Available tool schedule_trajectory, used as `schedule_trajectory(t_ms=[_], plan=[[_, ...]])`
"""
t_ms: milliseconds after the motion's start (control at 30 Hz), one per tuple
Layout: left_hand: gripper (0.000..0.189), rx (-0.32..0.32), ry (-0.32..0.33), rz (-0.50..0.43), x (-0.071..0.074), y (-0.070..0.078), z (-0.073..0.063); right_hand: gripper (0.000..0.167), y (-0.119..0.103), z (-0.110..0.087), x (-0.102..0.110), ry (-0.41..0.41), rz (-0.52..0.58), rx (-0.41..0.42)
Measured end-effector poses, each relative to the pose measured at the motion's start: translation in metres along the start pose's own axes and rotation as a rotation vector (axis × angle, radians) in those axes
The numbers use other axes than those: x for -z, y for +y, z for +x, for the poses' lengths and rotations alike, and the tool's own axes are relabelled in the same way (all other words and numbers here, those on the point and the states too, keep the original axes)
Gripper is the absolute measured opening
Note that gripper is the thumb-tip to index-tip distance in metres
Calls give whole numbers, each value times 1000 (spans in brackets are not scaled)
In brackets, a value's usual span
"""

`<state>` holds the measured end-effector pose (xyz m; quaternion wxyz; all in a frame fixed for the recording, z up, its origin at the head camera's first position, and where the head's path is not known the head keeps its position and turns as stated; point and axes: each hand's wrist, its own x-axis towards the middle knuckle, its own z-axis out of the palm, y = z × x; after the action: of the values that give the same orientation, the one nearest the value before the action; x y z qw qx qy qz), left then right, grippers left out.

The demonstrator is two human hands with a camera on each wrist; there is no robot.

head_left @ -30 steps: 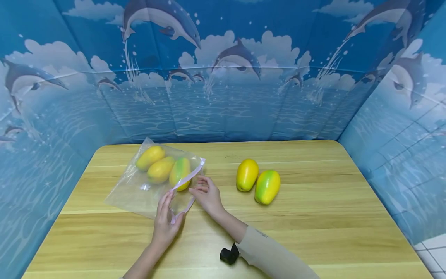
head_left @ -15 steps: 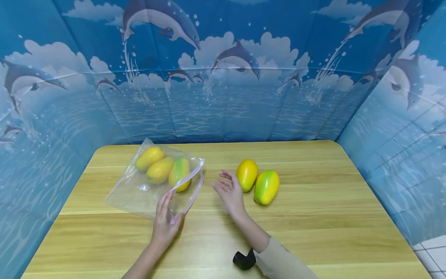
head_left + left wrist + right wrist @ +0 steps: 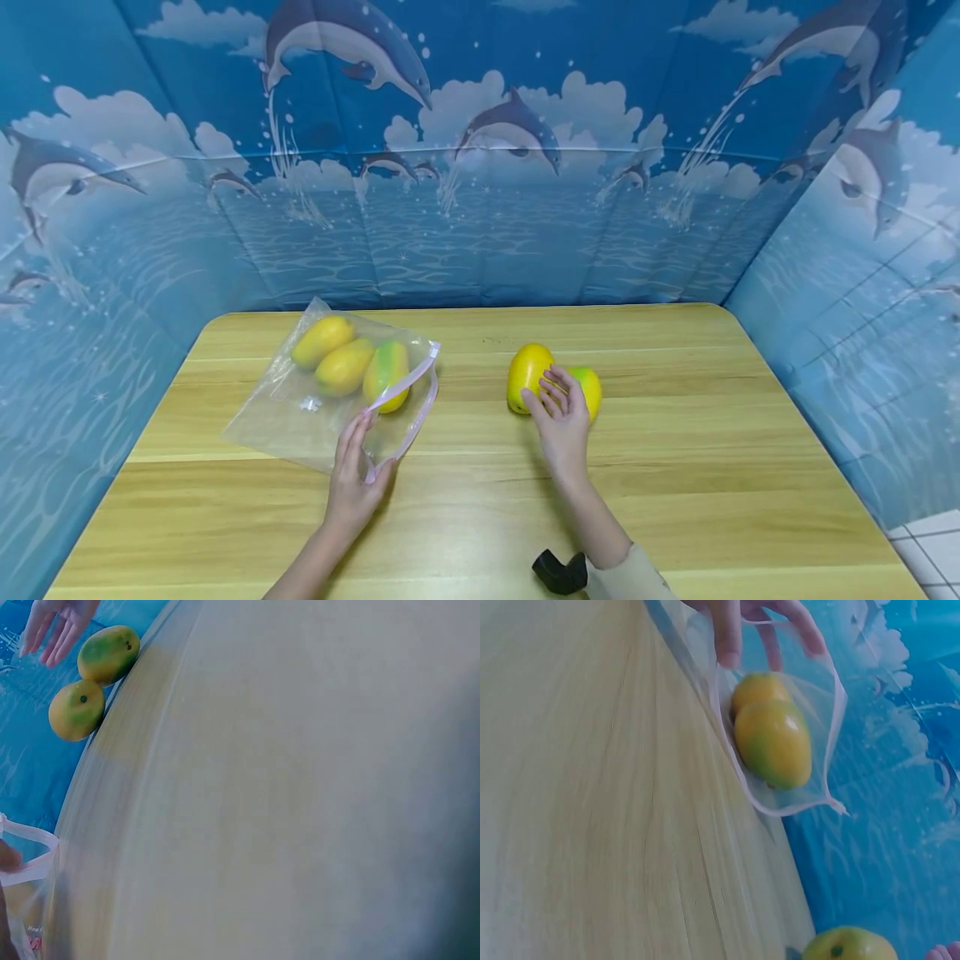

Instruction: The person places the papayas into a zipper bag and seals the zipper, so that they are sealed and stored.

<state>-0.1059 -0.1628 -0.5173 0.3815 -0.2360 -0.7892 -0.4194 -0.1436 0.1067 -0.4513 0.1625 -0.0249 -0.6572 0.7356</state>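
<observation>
A clear plastic zip bag (image 3: pixel 281 429) with a pale lilac zip strip lies at the left, three yellow-green mangoes (image 3: pixel 345 367) inside. At its mouth my left hand (image 3: pixel 352 487) holds the edge, thumb and fingers spread to keep the mouth apart; the right wrist view shows those fingers (image 3: pixel 727 634) at the rim. My right hand (image 3: pixel 564 427), fingers loosely bent, hovers by two loose mangoes. It overlaps the greener mango (image 3: pixel 590 390) in the head view, its fingertips right at the side of the yellower mango (image 3: pixel 527 375). Nothing shows in its grasp.
The light wood table (image 3: pixel 712 467) has a dolphin-print blue curtain (image 3: pixel 525 225) behind it and along both sides. A black wrist-camera mount (image 3: pixel 558 573) sits at my right cuff (image 3: pixel 630 575).
My right hand has left the bag's mouth and moved right across the table to the two loose mangoes. The left hand and the bag have stayed in place.
</observation>
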Motion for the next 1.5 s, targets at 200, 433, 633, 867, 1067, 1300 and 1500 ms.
schedule_trajectory(t_ms=[200,433,633,867,1067,1300,1500], plan=[[87,7,-2,10,0,-1,-1,56,2,-5,17,79,-46,3],[84,5,1,4,0,-2,-2,56,10,-9,28,169,-110,49],[81,4,6,-5,0,-3,-2,54,18,-9,36,209,-259,75],[84,9,6,-13,0,-2,-2,55,27,-5,46,211,-354,91],[81,1,3,-11,0,-2,-2,60,30,-2,59,157,-361,-38],[79,-8,2,-6,-1,-4,-2,64,30,0,68,103,-316,-183],[75,-2,0,0,-1,-4,-4,70,28,0,72,41,-303,-301]])
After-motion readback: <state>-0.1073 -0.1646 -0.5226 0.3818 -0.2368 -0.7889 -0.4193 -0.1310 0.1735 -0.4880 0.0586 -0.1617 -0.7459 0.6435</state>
